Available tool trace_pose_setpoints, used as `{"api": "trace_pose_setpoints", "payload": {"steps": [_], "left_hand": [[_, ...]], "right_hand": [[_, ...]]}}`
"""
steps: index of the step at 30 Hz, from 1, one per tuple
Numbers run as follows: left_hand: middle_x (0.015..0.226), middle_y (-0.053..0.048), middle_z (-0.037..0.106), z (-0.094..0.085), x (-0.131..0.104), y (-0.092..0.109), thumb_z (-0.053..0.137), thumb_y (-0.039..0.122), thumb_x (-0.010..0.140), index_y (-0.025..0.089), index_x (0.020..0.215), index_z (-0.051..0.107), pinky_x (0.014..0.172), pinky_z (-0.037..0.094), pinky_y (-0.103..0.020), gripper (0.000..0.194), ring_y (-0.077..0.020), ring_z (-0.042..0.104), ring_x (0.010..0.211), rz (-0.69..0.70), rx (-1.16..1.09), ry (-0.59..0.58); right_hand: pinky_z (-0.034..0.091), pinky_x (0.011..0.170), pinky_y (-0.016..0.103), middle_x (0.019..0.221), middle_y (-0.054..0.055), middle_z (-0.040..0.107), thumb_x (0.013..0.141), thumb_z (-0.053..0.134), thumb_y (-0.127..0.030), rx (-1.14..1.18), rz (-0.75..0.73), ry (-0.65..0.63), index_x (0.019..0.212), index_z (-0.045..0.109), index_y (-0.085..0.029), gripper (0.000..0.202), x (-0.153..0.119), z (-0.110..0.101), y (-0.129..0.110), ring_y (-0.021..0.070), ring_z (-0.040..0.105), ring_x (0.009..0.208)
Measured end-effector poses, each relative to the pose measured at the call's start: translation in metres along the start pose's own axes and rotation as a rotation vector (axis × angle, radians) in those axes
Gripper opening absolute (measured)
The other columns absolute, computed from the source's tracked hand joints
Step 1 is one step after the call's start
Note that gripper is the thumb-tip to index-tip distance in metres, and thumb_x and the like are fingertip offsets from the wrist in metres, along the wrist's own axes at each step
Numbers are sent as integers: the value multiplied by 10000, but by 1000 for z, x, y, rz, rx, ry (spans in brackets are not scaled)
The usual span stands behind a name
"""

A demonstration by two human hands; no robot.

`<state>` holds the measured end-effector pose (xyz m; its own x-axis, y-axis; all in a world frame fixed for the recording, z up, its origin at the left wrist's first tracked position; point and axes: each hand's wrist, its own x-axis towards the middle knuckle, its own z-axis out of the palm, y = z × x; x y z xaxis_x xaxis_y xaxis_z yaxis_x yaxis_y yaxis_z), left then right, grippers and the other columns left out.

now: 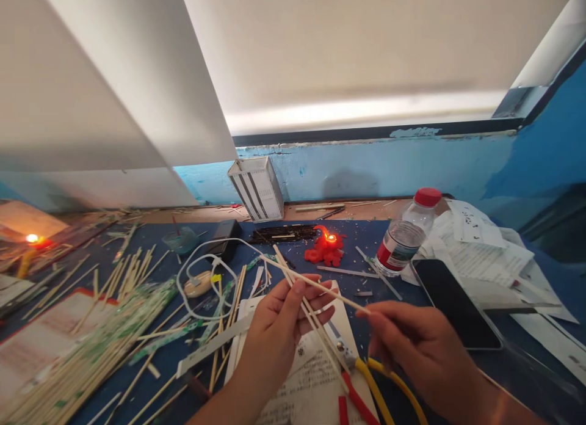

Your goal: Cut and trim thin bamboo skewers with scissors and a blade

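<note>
A couple of thin bamboo sticks (321,336) lie slantwise in my left hand (277,324), gripped between thumb and fingers. My right hand (412,345) pinches the near end of another bamboo stick (343,298), which crosses over the first ones at my left fingers. Beneath both hands is a printed sheet of paper (293,394). Pliers with yellow handles (370,388) rest on it, beside a tool with red handles (354,400). Just beyond my hands a melted red candle (324,252) burns.
A bundle of bamboo sticks (86,364) and loose sticks cover the left side. A white cable (201,248) loops at centre left. At the right stand a water bottle (398,245), a phone (458,306) and crumpled papers (485,254). A cardboard box (259,190) stands by the wall.
</note>
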<state>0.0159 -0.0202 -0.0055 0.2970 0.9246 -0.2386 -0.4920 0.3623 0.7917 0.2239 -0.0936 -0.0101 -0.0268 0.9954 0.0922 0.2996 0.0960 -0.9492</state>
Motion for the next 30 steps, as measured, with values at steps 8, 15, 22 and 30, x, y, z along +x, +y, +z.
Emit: {"api": "trace_pose_setpoints", "payload": {"steps": [8, 15, 22, 30], "left_hand": [[1000, -130, 857, 0, -3, -2, 793, 346, 925, 146, 990, 761, 814, 677, -347, 212, -284, 820, 975, -42, 14, -56], [1084, -179, 838, 0, -10, -6, 635, 271, 1025, 134, 995, 724, 926, 631, -390, 166, -290, 807, 1028, -189, -135, -295], [1175, -160, 816, -1, -12, -15, 558, 311, 1067, 169, 1037, 678, 907, 610, -352, 188, -271, 779, 1104, -176, -113, -387], [1213, -178, 797, -1, -19, -19, 562, 429, 1060, 180, 1093, 604, 979, 582, -490, 254, -326, 751, 1156, -199, 15, -335]], "right_hand": [[338, 525, 204, 631, -42, 526, 994, 548, -308, -287, 1, -560, 700, 621, -175, 330, -1, 13, -6, 93, 433, 565], [428, 610, 217, 760, 3, 640, 1083, 455, -450, -50, 21, -590, 950, 744, -174, 421, -1, 15, -9, 127, 507, 651], [387, 573, 209, 776, 18, 652, 956, 677, -566, 245, 196, -526, 1031, 746, -141, 437, -10, 31, 18, 110, 495, 622], [454, 719, 228, 883, 34, 693, 937, 736, -528, 468, 297, -553, 1020, 767, -158, 380, -10, 28, 13, 135, 588, 768]]}}
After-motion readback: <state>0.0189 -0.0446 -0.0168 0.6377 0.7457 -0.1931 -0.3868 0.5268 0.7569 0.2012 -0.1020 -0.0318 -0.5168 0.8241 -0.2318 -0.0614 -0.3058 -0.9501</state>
